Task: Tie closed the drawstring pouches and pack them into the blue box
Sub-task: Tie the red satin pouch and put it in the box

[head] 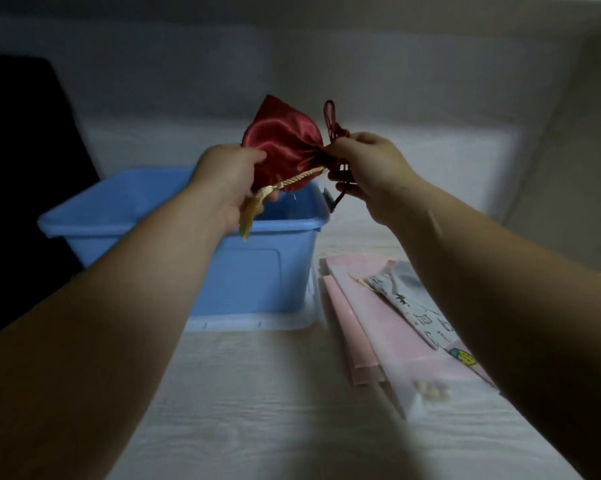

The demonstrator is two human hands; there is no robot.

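Currently: red satin pouch (pixel 281 140) is held in the air above the far right corner of the blue box (pixel 153 225), not yet inside it.

Left hand (pixel 222 178): fingers curled round the pouch's lower edge, thumb on the satin. A cream twisted cord (pixel 299 178) runs from the neck into this hand. Its tassel (pixel 252 213) hangs below the palm, over the box rim.

Right hand (pixel 368 168): fingertips pinched together at the gathered neck, clamped on the dark red cord (pixel 330 116). One loop stands above the hand and a tail drops below it. Whether a knot is finished I cannot tell; the fingers hide it.

Judgement: the step in hand is closing the neck. To do it well:
- steady the pouch body with the left hand, without pulling the satin
- draw both cords apart evenly so the gathers close with no gap
- seat the knot right against the neck
- keep the tassel from catching on the rim when lowering

Flat pink pouches (pixel 371 323) and a cat-print pouch (pixel 416 313) lie stacked on the table (pixel 257 393), just right of the box, and appear not yet tied.
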